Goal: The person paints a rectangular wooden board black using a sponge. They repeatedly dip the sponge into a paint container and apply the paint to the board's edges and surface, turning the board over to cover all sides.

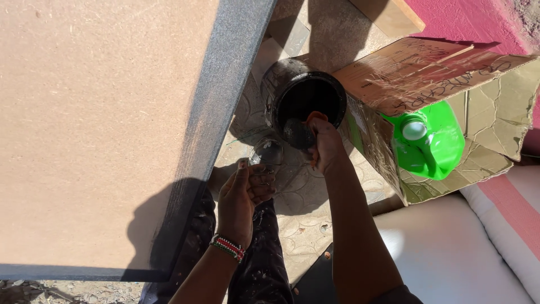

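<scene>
A large brown board (95,129) with a black-painted edge (225,79) fills the left of the head view. Past its corner stands a black paint can (306,95), open at the top. My right hand (323,143) is shut on a black paint-soaked pad (297,134) held at the can's near rim. My left hand (244,197), with a beaded bracelet at the wrist, hangs loosely curled beside the board's corner, holding nothing; its fingers are stained with black.
An open cardboard box (478,90) at the right holds a green plastic jug (433,141) with a white cap. A white cushion (450,253) with a pink stripe lies at the lower right. Patterned floor tiles (304,197) show below the can.
</scene>
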